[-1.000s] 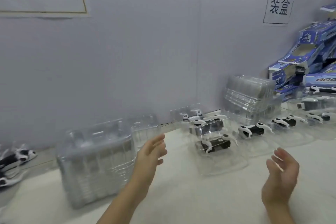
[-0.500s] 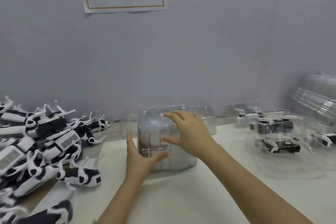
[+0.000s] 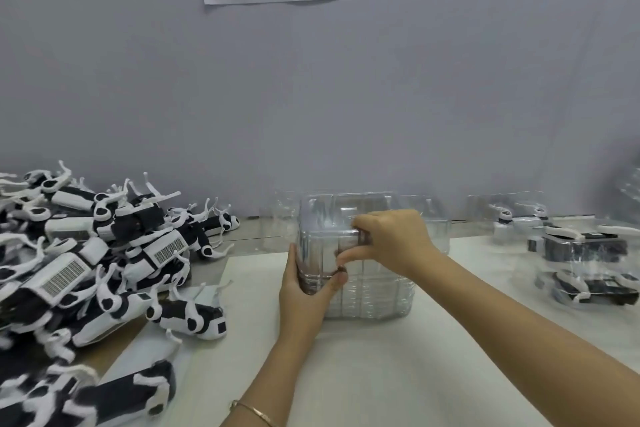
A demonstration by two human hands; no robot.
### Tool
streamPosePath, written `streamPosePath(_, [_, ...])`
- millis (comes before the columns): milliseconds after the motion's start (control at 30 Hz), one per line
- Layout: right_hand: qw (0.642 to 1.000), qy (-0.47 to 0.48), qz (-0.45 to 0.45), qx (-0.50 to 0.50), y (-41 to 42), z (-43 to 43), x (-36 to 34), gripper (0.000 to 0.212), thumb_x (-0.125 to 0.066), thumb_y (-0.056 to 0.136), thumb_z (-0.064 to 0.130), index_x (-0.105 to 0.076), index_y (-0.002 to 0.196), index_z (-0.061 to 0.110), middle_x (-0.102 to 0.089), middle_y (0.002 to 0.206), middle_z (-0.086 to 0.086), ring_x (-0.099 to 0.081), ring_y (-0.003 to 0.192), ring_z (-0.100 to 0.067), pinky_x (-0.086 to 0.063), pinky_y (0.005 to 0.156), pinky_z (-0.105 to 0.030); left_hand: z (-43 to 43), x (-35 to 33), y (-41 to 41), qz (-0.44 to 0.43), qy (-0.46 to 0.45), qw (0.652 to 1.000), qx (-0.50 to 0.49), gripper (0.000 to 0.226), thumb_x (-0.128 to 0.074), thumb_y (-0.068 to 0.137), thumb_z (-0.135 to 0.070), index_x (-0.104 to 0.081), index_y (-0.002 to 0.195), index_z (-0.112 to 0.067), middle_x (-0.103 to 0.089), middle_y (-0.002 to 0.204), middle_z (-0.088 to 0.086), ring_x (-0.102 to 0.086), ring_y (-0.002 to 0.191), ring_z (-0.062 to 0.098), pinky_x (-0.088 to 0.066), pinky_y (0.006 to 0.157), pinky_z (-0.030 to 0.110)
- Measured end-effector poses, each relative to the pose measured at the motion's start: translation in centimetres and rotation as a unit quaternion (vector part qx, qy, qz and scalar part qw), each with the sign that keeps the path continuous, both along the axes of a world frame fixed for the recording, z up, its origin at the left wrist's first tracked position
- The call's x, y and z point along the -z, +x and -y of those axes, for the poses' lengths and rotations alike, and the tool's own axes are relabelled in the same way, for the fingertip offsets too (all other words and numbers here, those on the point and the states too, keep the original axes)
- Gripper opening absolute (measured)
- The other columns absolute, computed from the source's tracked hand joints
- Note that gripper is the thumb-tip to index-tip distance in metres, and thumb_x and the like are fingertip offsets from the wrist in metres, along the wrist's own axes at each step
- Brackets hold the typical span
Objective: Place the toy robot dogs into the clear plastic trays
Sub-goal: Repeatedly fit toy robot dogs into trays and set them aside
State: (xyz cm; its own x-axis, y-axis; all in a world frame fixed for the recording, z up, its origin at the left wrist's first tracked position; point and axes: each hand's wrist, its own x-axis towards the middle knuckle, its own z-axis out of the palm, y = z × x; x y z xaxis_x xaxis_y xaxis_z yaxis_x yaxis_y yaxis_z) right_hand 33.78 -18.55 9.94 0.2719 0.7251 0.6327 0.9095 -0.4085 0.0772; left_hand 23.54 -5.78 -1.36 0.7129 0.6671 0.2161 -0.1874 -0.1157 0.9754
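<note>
While hands point(image 3: 391, 243) grip it, tray stack point(image 3: 374, 295) sits between.

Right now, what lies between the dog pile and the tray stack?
Head view: just bare white sheet between the dog pile and the tray stack, whose left side the left hand grips.

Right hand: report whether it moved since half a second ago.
Yes: against the tray stack, the right hand slid off the top onto the near upper edge.

Bare forearms, no sleeves; thin gold-coloured bracelet point(image 3: 254, 412) on left wrist.
</note>
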Motion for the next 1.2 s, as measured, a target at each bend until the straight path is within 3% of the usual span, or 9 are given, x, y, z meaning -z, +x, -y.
streamPosePath(100, [1.000, 0.016, -0.015, -0.013, 0.1, -0.2, 0.1, 0.055, -0.076, 0.055, 0.067, -0.045, 0.055, 0.021, -0.051, 0.044, 0.008, -0.044, 0.036, -0.013, -0.012, 0.044, -0.012, 0.0, 0.2, 0.0, 0.002, -0.001, 1.000, -0.002, 0.106, -0.089, 0.053, -0.050, -0.042, 0.144, -0.026, -0.064, 0.129, -0.002, -0.061, 0.118, 0.016, -0.052, 0.099, 0.040])
streamPosePath(267, [0.995, 0.070, -0.070, -0.003, -0.1, -1.2, -0.7, 0.052, -0.070, 0.064, 0.064, -0.072, 0.070, 0.013, -0.069, 0.061, 0.002, -0.065, 0.056, -0.020, -0.051, 0.052, -0.031, -0.2, 0.0, -0.1, 0.005, -0.011, 1.000, -0.005, 0.103, -0.090, 0.051, -0.051, -0.046, 0.141, -0.026, -0.068, 0.120, -0.005, -0.065, 0.109, 0.011, -0.053, 0.097, 0.037])
streamPosePath(433, [0.990, 0.086, -0.104, 0.028, 0.4, -1.1, -0.2, 0.049, -0.072, 0.064, 0.064, -0.071, 0.071, 0.015, -0.069, 0.064, 0.004, -0.064, 0.063, -0.018, -0.043, 0.056, -0.027, -0.5, 0.1, 0.2, -0.011, -0.012, 1.000, 0.001, 0.113, -0.091, 0.047, -0.058, -0.042, 0.144, -0.030, -0.060, 0.130, 0.001, -0.062, 0.116, 0.017, -0.049, 0.102, 0.042])
streamPosePath(533, [0.986, 0.103, -0.126, 0.032, 0.7, -0.7, 0.2, 0.052, -0.067, 0.062, 0.067, -0.070, 0.069, 0.016, -0.069, 0.064, 0.004, -0.065, 0.064, -0.017, -0.045, 0.058, -0.029, -0.2, 0.3, 0.3, -0.004, -0.023, 1.000, 0.001, 0.120, -0.091, 0.044, -0.059, -0.036, 0.148, -0.034, -0.058, 0.133, -0.003, -0.061, 0.116, 0.010, -0.046, 0.106, 0.040])
streamPosePath(700, [0.985, 0.110, -0.131, 0.020, 1.2, -0.3, 0.1, 0.056, -0.063, 0.061, 0.068, -0.071, 0.069, 0.013, -0.069, 0.064, 0.002, -0.065, 0.065, -0.019, -0.048, 0.060, -0.031, 0.4, 0.0, 0.5, -0.010, -0.008, 1.000, -0.006, 0.120, -0.085, 0.048, -0.067, -0.032, 0.149, -0.033, -0.058, 0.132, -0.019, -0.046, 0.134, 0.010, -0.021, 0.119, 0.051])
streamPosePath(867, [0.984, 0.121, -0.131, 0.016, 1.5, -0.3, 0.1, 0.053, -0.066, 0.061, 0.065, -0.072, 0.068, 0.013, -0.066, 0.061, 0.003, -0.061, 0.061, -0.017, -0.037, 0.055, -0.024, 0.5, 0.0, 0.6, -0.016, 0.003, 1.000, -0.018, 0.120, -0.083, 0.051, -0.068, -0.026, 0.151, -0.033, -0.049, 0.143, -0.014, -0.030, 0.144, 0.013, -0.008, 0.122, 0.048])
streamPosePath(1000, [0.977, 0.132, -0.164, 0.026, 1.4, -0.2, -0.9, 0.055, -0.061, 0.059, 0.069, -0.072, 0.069, 0.016, -0.055, 0.059, 0.014, -0.055, 0.059, -0.011, -0.035, 0.055, -0.018, 0.9, -0.2, 0.4, -0.018, 0.025, 0.999, -0.036, 0.109, -0.079, 0.059, -0.059, -0.027, 0.151, -0.033, -0.051, 0.142, -0.015, -0.030, 0.134, -0.011, 0.015, 0.119, 0.036])
streamPosePath(1067, [0.968, 0.147, -0.201, 0.032, 1.4, -0.1, -2.5, 0.058, -0.057, 0.057, 0.074, -0.072, 0.072, 0.019, -0.057, 0.061, 0.016, -0.056, 0.060, -0.008, -0.041, 0.059, -0.021, 1.0, -0.2, 0.4, -0.023, 0.028, 0.999, -0.034, 0.107, -0.081, 0.061, -0.056, -0.027, 0.151, -0.034, -0.049, 0.143, -0.015, -0.024, 0.124, -0.024, 0.014, 0.120, 0.037])
streamPosePath(1200, [0.918, 0.307, -0.248, -0.033, 1.6, 2.0, -9.1, 0.053, -0.066, 0.060, 0.073, -0.067, 0.069, 0.021, -0.066, 0.064, 0.002, -0.064, 0.059, -0.018, -0.051, 0.063, -0.034, 0.7, -0.1, 0.4, -0.044, 0.039, 0.998, -0.028, 0.111, -0.079, 0.059, -0.060, -0.025, 0.152, -0.034, -0.048, 0.145, -0.013, -0.024, 0.128, -0.011, 0.001, 0.122, 0.045])
